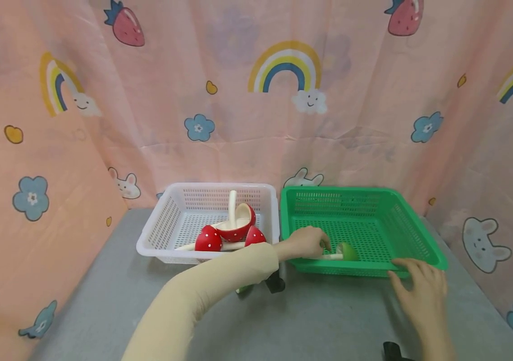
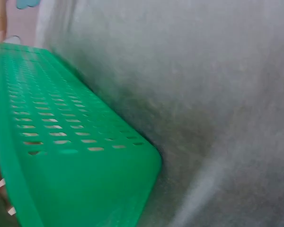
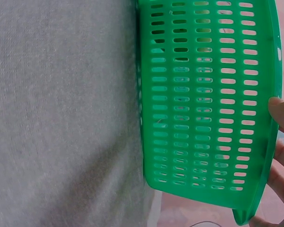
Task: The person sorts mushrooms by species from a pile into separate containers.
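In the head view my left hand (image 1: pixel 305 242) reaches into the left front of the green basket (image 1: pixel 419 235), fingers bent down over the pale stem of a green-capped toy mushroom (image 1: pixel 348 252). I cannot tell whether they grip that stem. In the left wrist view, the basket's wall (image 2: pixel 71 184) covers most of the fingers. My right hand (image 1: pixel 423 291) holds the basket's front rim near its right corner. The right wrist view shows a fingertip (image 3: pixel 275 105) against the rim, with other fingers behind it.
A white basket (image 1: pixel 150 243) stands on the left, holding several red-capped, white-dotted toy mushrooms (image 1: pixel 208 239). Partly under the left forearm, a small green item (image 1: pixel 244 289) lies on the grey tabletop (image 1: pixel 328 311). A pink patterned curtain (image 1: pixel 238 165) hangs close behind both baskets.
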